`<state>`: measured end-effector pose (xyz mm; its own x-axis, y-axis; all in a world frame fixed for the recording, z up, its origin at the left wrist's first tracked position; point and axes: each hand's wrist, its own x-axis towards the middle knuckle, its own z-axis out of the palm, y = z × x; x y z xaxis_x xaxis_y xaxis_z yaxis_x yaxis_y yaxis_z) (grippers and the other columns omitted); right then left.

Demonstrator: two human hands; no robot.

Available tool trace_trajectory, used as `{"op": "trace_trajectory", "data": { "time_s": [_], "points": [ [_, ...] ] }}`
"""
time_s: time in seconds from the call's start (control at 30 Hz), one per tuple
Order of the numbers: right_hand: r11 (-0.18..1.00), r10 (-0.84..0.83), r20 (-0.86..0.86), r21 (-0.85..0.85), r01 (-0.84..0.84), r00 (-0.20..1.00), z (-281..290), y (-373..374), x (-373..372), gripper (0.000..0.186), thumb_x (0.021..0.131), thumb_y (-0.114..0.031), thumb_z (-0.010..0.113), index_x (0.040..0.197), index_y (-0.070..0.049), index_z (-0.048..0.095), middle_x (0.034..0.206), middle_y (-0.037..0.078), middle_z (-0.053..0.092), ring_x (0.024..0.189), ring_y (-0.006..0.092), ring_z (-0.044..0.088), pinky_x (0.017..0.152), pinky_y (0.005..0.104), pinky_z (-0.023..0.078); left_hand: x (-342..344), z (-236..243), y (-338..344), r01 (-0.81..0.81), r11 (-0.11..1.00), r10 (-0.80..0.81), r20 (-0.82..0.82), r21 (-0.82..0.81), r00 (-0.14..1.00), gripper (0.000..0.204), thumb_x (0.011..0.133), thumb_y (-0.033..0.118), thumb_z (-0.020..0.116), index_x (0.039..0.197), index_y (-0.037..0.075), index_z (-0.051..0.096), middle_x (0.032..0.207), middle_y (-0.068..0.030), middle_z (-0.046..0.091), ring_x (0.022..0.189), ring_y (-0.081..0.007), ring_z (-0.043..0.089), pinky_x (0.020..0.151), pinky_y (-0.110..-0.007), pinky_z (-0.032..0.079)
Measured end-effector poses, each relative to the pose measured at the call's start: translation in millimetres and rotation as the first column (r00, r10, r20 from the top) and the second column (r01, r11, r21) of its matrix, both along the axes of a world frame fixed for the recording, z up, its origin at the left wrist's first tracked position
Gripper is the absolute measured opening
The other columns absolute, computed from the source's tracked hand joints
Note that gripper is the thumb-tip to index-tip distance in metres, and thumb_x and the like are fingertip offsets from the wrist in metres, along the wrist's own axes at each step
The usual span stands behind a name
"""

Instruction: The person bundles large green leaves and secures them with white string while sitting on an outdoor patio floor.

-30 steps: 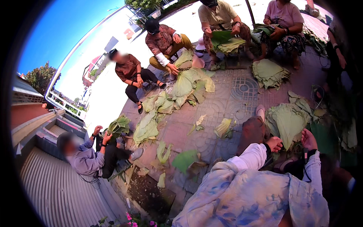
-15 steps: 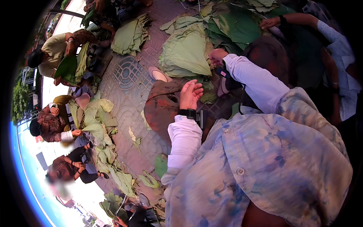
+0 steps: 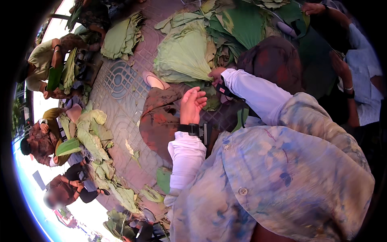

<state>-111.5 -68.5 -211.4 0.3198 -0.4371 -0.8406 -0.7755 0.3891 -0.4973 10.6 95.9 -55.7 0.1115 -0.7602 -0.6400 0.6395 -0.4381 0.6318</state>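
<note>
A pile of large, pale green, pleated leaves (image 3: 181,52) lies on the ground ahead of me. At its lower right corner, where the leaves narrow, my right hand (image 3: 218,75) pinches the tip of a leaf. Nearer to me, my left hand (image 3: 192,105) is raised with its palm turned inward, the fingers loosely bent and apart, nothing in it. A black band with a small device (image 3: 193,129) is on the left wrist. Darker green leaves (image 3: 246,26) lie to the right of the pale pile.
Another leaf pile (image 3: 123,36) sits on the paving (image 3: 121,121) at the upper left. Loose leaves (image 3: 105,161) are strewn along the left, near several seated people. A co-worker's hand (image 3: 314,9) holds a leaf at the upper right. My patterned trouser leg (image 3: 159,115) is close below the pile.
The view has shifted, so the scene sits farther left. My right hand has moved from the pile's right side to its lower corner and taken a leaf tip. My left hand stays raised.
</note>
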Motion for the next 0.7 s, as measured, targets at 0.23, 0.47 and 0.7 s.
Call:
{"op": "trace_trajectory", "data": {
  "time_s": [0.23,0.47,0.7],
  "points": [
    [0.937,-0.338,0.042,0.112,0.332,0.940,4,-7,1,0.023,0.077,-0.019,0.059,0.090,-0.001,0.052,0.075,0.009,0.053,0.055,0.0192,0.053,0.044,0.0358,0.046,0,-3,1,-0.015,1.000,0.015,-0.002,0.008,1.000,0.023,0.087,0.020,0.046,0.105,0.006,0.048,0.084,-0.0065,0.059,0.068,-0.0135,0.057,0.060,-0.026,0.047],
    [0.878,-0.278,0.290,-0.310,0.365,0.915,8,-18,-3,0.015,0.073,-0.015,0.060,0.083,-0.006,0.054,0.071,0.007,0.054,0.053,0.0180,0.051,0.042,0.0332,0.044,-3,-2,2,-0.020,1.000,0.020,0.025,0.023,0.999,0.022,0.087,0.020,0.047,0.104,0.007,0.048,0.083,-0.0062,0.059,0.066,-0.0136,0.057,0.059,-0.026,0.047],
    [0.772,-0.625,0.432,0.219,0.597,0.650,55,-14,-7,0.020,0.079,-0.007,0.048,0.098,-0.007,0.045,0.087,0.011,0.055,0.071,0.0252,0.059,0.053,0.0358,0.049,0,-6,7,-0.024,1.000,0.022,0.060,0.021,0.998,0.021,0.086,0.020,0.047,0.102,0.007,0.049,0.083,-0.0057,0.060,0.064,-0.0131,0.057,0.057,-0.026,0.047]
  ]
}}
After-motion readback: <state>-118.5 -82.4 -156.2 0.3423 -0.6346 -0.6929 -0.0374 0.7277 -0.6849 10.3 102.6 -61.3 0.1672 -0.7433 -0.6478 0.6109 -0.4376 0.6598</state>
